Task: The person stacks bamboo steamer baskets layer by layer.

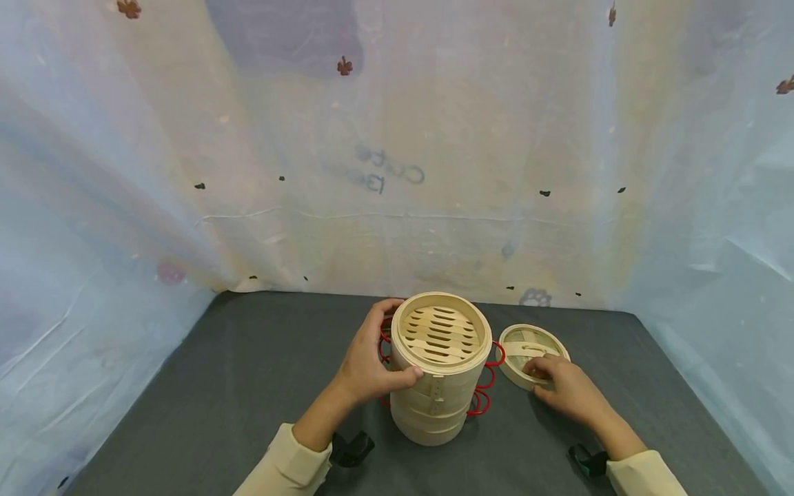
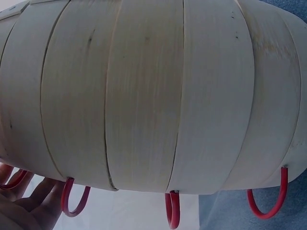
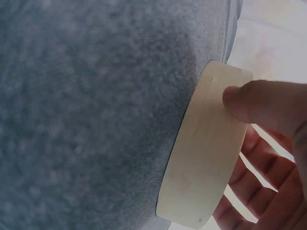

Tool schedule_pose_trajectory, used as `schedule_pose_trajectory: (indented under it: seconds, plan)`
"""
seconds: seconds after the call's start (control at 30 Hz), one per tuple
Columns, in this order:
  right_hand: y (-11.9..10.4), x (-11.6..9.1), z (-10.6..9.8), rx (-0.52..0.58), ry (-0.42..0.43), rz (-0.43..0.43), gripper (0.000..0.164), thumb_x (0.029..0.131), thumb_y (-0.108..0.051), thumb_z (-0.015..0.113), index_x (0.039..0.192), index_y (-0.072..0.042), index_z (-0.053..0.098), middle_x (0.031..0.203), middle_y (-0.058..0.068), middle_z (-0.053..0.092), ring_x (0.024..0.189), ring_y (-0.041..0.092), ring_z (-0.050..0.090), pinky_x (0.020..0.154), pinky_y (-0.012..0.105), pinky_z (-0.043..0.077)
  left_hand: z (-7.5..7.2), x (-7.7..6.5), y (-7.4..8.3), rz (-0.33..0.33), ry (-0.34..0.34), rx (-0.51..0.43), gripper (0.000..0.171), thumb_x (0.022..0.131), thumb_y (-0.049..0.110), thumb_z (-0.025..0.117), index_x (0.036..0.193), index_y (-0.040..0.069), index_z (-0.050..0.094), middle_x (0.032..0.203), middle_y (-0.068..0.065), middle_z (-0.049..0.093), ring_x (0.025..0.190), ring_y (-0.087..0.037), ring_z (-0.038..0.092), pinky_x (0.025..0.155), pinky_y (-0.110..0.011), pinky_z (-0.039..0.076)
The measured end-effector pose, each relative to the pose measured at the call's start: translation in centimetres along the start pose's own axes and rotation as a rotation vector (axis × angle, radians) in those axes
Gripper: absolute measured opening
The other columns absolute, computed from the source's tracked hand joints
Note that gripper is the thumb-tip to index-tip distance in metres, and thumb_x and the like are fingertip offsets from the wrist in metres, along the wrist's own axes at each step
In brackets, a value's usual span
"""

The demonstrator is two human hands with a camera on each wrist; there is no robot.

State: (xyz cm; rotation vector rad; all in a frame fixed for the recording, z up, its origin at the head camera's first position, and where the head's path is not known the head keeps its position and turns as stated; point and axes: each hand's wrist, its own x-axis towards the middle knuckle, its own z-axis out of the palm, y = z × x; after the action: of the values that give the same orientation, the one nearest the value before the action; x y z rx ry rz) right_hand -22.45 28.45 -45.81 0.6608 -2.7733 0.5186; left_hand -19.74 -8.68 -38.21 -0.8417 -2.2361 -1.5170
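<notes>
A tall stack of round bamboo steamers [image 1: 428, 417] stands upright in the middle, its top tier showing a slatted base with nothing on it. My left hand [image 1: 372, 358] grips the upper rim, thumb at the near side and fingers round the far left. Red loop handles [image 2: 172, 211] stick out from the stack's sides. To the right lies the bamboo steamer lid [image 1: 513, 374], handle strap upward. My right hand [image 1: 566, 387] holds its near right edge; in the right wrist view the thumb presses the lid's side wall [image 3: 201, 153] while the other fingers reach over the top.
A dark grey cloth [image 1: 260, 372] covers the table beneath everything. Behind and on both sides hangs a pale printed sheet [image 1: 471, 172], meeting the table's back edge. Black wrist bands [image 1: 352, 449] sit below both hands.
</notes>
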Motion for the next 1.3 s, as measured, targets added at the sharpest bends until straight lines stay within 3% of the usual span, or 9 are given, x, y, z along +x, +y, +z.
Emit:
schedule_pose_trajectory:
  seconds: [0.33, 1.0, 1.3]
  plan:
    - [-0.13, -0.01, 0.06, 0.003, 0.003, 0.028, 0.028, 0.071, -0.005, 0.077, 0.091, -0.023, 0.068, 0.081, -0.015, 0.058, 0.074, 0.002, 0.055, 0.067, 0.028, 0.048, 0.01, -0.07, 0.1, 0.0, -0.001, -0.004, 0.086, 0.068, 0.04, 0.073, 0.143, 0.016, 0.038, 0.132, -0.004, 0.051, 0.114, -0.022, 0.055, 0.084, -0.033, 0.051]
    - [0.16, 0.11, 0.52, -0.062, 0.03, -0.009, 0.033, 0.069, -0.009, 0.081, 0.093, -0.027, 0.067, 0.079, -0.016, 0.057, 0.072, 0.003, 0.054, 0.063, 0.03, 0.043, 0.06, -0.08, -0.11, -0.005, -0.016, -0.021, 0.085, 0.069, 0.039, 0.074, 0.143, 0.017, 0.036, 0.133, -0.003, 0.05, 0.116, -0.022, 0.054, 0.086, -0.034, 0.05]
    - [-0.24, 0.33, 0.37, -0.079, 0.056, -0.002, 0.032, 0.067, -0.009, 0.078, 0.091, -0.026, 0.065, 0.075, -0.015, 0.049, 0.068, 0.001, 0.045, 0.061, 0.028, 0.035, 0.08, 0.0, -0.39, 0.001, -0.015, -0.014, 0.085, 0.069, 0.041, 0.073, 0.143, 0.017, 0.037, 0.133, -0.003, 0.05, 0.115, -0.023, 0.054, 0.085, -0.033, 0.05]
